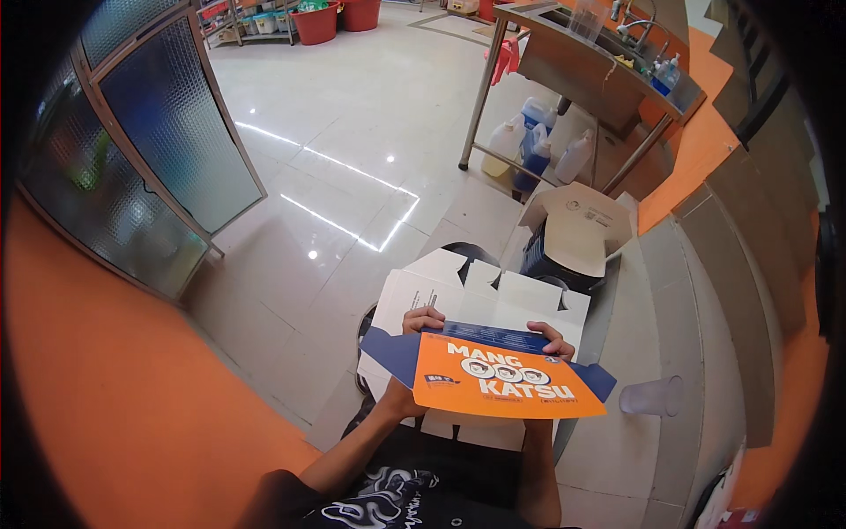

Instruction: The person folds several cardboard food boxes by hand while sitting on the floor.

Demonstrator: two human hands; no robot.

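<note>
My left hand [423, 320] and my right hand [552, 340] grip a printed cardboard box blank [529, 354] from both sides. Its orange panel, printed with white lettering and three cartoon faces, tilts toward me. Dark blue side flaps stick out at either end, and fingers of both hands curl over the blue far edge. My palms and thumbs are hidden behind the panel. Beneath it, over my lap, lies more flat white cardboard [529, 291] with cut notches; whether it is one sheet or several, I cannot tell.
A dark box with raised cream flaps [581, 228] stands ahead right. A translucent plastic cup [651, 397] is on the tiled ledge at right. Beyond are a steel sink table [595, 82] with liquid jugs [535, 149] below, and red tubs [317, 25]. Textured glass panels [178, 112] stand left.
</note>
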